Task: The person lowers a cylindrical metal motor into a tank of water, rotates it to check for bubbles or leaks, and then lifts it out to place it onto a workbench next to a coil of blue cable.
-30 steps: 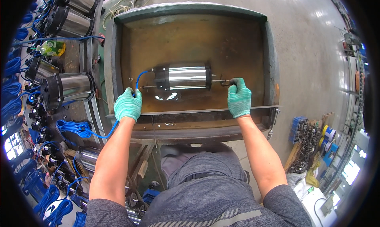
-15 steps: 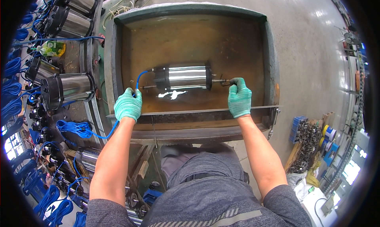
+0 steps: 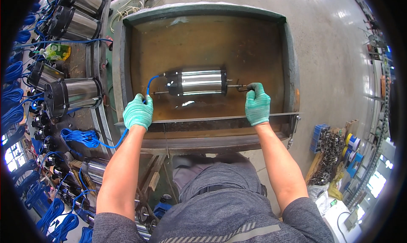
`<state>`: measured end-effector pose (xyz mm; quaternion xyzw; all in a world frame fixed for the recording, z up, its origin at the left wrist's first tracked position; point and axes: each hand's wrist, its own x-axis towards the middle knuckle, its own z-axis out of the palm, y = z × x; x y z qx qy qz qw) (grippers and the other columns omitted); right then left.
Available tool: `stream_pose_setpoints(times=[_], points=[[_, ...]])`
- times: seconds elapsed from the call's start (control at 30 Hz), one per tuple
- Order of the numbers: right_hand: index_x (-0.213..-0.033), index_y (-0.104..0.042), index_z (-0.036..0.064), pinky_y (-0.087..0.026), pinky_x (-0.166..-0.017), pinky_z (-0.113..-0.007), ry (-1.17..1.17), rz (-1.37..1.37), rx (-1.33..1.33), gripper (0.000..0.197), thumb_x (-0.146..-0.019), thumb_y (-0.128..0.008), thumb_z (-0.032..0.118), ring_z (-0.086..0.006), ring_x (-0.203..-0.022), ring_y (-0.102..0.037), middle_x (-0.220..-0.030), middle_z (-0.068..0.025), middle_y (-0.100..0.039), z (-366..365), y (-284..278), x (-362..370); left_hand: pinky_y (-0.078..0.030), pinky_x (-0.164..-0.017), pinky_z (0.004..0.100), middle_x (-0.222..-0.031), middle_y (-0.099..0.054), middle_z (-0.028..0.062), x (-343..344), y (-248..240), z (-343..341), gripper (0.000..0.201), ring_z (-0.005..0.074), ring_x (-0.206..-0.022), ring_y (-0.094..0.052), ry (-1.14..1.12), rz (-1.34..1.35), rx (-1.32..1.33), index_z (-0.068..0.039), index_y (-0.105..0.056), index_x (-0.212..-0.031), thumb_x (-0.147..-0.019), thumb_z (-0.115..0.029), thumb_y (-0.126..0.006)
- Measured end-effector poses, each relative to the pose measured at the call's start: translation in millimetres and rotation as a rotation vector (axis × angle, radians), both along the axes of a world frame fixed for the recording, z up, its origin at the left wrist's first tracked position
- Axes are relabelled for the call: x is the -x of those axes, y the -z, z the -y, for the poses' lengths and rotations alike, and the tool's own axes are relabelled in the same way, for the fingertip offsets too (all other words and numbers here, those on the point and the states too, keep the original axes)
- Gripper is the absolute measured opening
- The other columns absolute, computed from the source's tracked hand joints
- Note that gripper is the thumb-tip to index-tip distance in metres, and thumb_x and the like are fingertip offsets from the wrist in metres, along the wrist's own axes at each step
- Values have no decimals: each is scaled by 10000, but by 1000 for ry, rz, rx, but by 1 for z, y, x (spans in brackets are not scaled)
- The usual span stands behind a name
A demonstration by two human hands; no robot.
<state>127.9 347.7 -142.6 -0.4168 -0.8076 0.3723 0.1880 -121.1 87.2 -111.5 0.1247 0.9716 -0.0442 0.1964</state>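
A shiny steel motor with black end caps lies level in brownish water inside a large rectangular metal tank. From its left end a blue cable curves down into my left hand, which is closed round it in a green-and-white knit glove. A thin metal shaft sticks out at the same end, close to those fingers. My right hand, gloved alike, is closed on a small metal hook-like handle at the motor's right end. Its fingertips partly hide the grip.
An angle-iron bar crosses the tank's near side under both wrists. More steel motors stand at left beside a coiled blue cable. At right sit a blue crate and a heap of small metal parts.
Both hands have shifted very slightly to the right, keeping their grips. The bright reflection on the water below the motor has shrunk.
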Motion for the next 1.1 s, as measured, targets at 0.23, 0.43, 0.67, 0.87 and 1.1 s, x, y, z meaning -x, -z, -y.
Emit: stream_pose_setpoints(times=[0.23,0.43,0.67,0.87,1.1], points=[[-1009,-625,56,-541,-682,-407,17,32,20,117,-932,-537,51,-370,-723,-690,-834,-188,-706,1,-3,1,-533,-835,512,-934,-729,200,0,-4,-2,373,424,-920,-687,-39,25,5,-115,-703,-1012,-978,-453,-550],[-1016,-625,51,-537,-678,-397,12,2,-14,116,-938,-540,54,-356,-699,-682,-821,-191,-699,1,1,1,-539,-831,501,-909,-731,197,2,-5,-2,384,420,-914,-693,-59,35,-23,-101,-680,-1006,-928,-472,-619],[-1011,-625,51,-529,-661,-387,11,8,-26,117,-938,-533,51,-328,-661,-664,-803,-185,-691,0,-1,2,-537,-823,517,-899,-727,202,4,0,2,363,427,-913,-691,-12,60,3,-101,-660,-1055,-948,-443,-602],[-1005,-624,47,-525,-655,-380,20,1,-39,120,-935,-526,49,-321,-652,-658,-798,-188,-684,3,0,4,-528,-830,534,-926,-725,201,6,-2,3,345,433,-926,-682,12,121,-1,-120,-659,-1070,-984,-436,-550],[-1006,-629,44,-528,-664,-366,-1,-12,-68,122,-932,-532,55,-307,-654,-658,-814,-199,-678,1,4,-1,-520,-837,548,-983,-717,210,4,-4,8,391,441,-958,-668,30,108,-77,-119,-655,-1100,-1023,-459,-479]])
